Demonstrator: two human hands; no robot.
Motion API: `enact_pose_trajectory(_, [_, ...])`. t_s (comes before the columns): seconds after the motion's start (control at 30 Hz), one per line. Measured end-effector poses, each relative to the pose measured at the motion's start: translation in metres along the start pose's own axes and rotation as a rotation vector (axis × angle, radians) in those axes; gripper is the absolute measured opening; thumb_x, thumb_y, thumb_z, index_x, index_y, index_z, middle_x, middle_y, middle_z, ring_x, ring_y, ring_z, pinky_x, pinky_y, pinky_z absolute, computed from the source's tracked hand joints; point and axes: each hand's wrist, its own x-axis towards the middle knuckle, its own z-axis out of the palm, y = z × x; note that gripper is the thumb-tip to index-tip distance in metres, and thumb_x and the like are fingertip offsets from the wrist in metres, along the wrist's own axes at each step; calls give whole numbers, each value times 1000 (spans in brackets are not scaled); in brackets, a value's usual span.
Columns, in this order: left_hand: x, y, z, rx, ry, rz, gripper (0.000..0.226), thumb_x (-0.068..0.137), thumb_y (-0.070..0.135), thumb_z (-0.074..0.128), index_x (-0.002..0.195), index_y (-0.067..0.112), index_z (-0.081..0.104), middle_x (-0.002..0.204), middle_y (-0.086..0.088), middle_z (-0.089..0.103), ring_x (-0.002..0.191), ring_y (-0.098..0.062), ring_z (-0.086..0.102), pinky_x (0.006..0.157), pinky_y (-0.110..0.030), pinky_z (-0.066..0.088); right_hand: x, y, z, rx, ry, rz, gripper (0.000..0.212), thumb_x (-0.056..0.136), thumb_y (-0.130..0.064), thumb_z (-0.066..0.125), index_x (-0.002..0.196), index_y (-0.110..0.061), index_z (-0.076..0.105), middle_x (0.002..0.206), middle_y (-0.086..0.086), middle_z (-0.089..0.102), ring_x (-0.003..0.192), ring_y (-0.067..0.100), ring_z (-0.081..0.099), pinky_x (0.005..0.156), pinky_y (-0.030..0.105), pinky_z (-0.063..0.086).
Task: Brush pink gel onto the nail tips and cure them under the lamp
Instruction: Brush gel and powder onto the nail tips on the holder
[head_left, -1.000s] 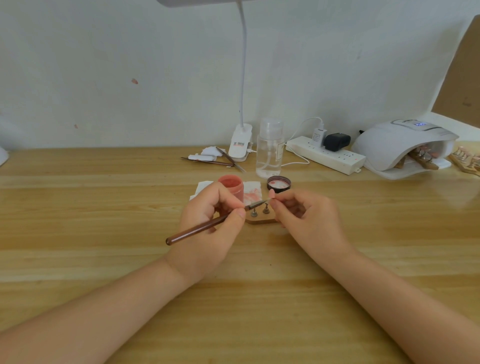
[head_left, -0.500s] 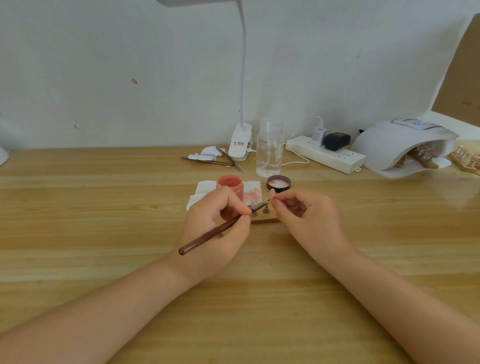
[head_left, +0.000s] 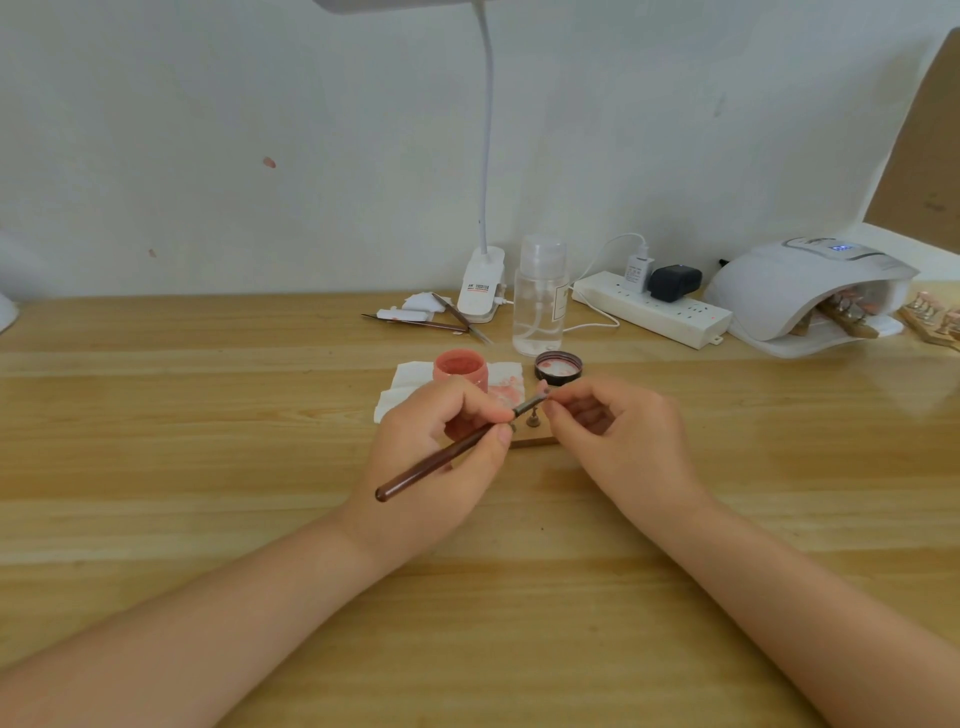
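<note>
Pink gel loads the bristle end of the brush (head_left: 457, 451), which my left hand (head_left: 441, 457) pinches like a pen, its long axis slanting up and to the right to meet the nail tip (head_left: 543, 387). My right hand (head_left: 618, 441) pinches that tip between thumb and forefinger, just above the wooden stand (head_left: 535, 440) on the counter (head_left: 208, 415). The curing lamp (head_left: 800, 291) sits well off to my right, nearer my right hand, so I judge that hand should carry the tip over.

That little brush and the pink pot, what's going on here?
A person is painting nail tips. The left hand holds a brush, its tip at a small piece pinched in the right hand. The open pink gel pot stands behind on a stained tissue. The curing lamp holds other tips.
</note>
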Motion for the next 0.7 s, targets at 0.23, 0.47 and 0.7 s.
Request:
enact_pose_trajectory(0.23, [0,4,-2,-23,57,36,18,78,4,60,77,21,56,79,15,60,71,5,55,66,-5,39,0,0,0,-8,4,4,5,82,-13,70,84,-15,74,70,-8,69,66,4,60,61,10,46])
enact_pose_trajectory(0.47, [1,-2,0,37,24,9,19,80,7,63,83,26,61,79,21,62,83,7,58,74,-5,41,0,-1,0,-11,6,0,7,82,-12,70,83,-17,74,71,-8,69,66,5,61,62,13,49])
enact_pose_trajectory(0.7, [0,2,-2,-46,32,12,7,78,17,60,76,22,56,76,17,59,70,4,55,66,-5,39,0,-1,-1,-4,0,14,6,83,-14,69,85,-16,74,72,-7,69,67,5,61,61,10,46])
